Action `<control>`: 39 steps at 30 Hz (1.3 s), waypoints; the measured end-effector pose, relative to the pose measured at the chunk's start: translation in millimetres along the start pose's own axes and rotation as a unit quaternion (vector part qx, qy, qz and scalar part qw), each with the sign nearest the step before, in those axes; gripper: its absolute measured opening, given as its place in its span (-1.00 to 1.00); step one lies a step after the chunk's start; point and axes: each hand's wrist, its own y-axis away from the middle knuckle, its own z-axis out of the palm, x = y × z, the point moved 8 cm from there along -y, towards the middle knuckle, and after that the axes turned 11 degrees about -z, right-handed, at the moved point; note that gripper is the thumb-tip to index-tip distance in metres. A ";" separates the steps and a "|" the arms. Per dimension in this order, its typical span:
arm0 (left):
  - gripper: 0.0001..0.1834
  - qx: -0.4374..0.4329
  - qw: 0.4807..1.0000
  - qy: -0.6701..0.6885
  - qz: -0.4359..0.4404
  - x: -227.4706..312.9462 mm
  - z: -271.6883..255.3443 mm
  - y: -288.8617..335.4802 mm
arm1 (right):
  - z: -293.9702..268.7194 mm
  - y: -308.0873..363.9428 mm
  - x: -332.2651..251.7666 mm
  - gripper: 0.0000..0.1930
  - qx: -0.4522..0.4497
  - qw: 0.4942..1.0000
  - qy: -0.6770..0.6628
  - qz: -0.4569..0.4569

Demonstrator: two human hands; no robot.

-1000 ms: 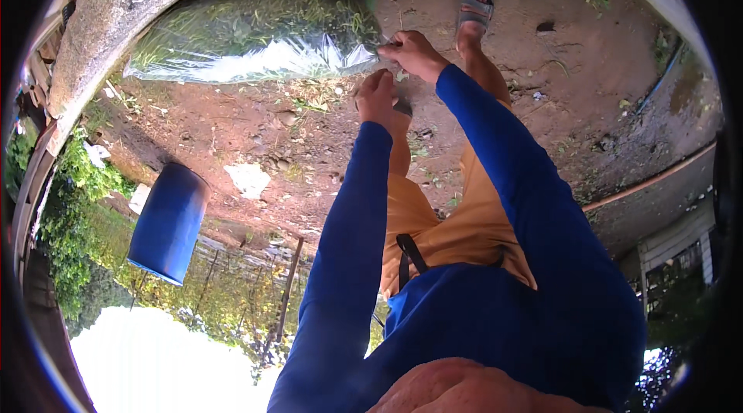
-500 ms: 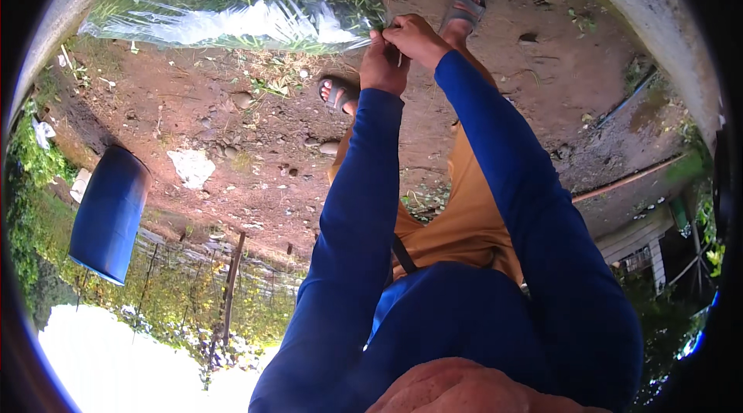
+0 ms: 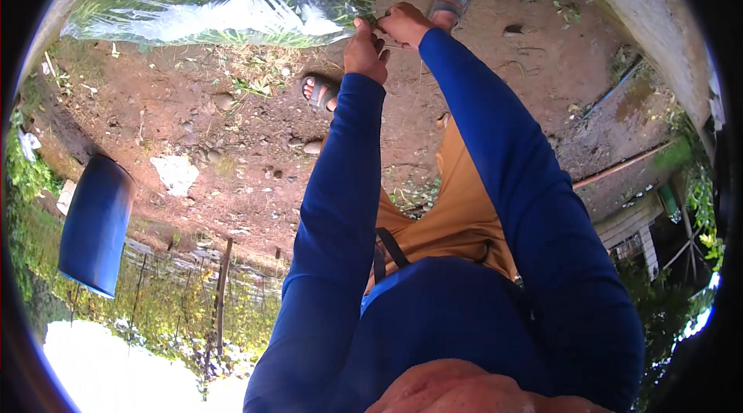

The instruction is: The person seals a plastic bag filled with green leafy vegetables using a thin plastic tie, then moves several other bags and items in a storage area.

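Note:
A large clear plastic bag [image 3: 224, 14], stuffed with green grass-like plants, lies on its side on the ground at the far left, and glare whitens its near side. Its gathered end points right, toward my hands. My left hand [image 3: 365, 53] is at that end, thumb raised and fingers curled against the plastic. Just right of it, my right hand [image 3: 405, 24] has its fingers bent in a pinch on the bag's end. Exactly what lies between the fingertips is too small to make out.
A blue barrel [image 3: 97, 223] stands at the left. A pale flat scrap [image 3: 175, 174] lies on the bare dirt, with stones [image 3: 312, 147] nearby. My sandalled feet are near the bag. A concrete edge [image 3: 642, 14] curves along the far right, and a long pole [image 3: 623, 165] lies at the right.
My hands have drawn slightly apart at the bag's end, the left hand's thumb now standing up. The whole view has shifted a little, moving the bag and feet leftward.

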 end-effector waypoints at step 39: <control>-0.51 0.306 0.742 -0.417 0.427 177.6 -133.8 116.2 | -36.8 -10.4 -173.4 -0.63 0.045 0.922 0.130 -0.362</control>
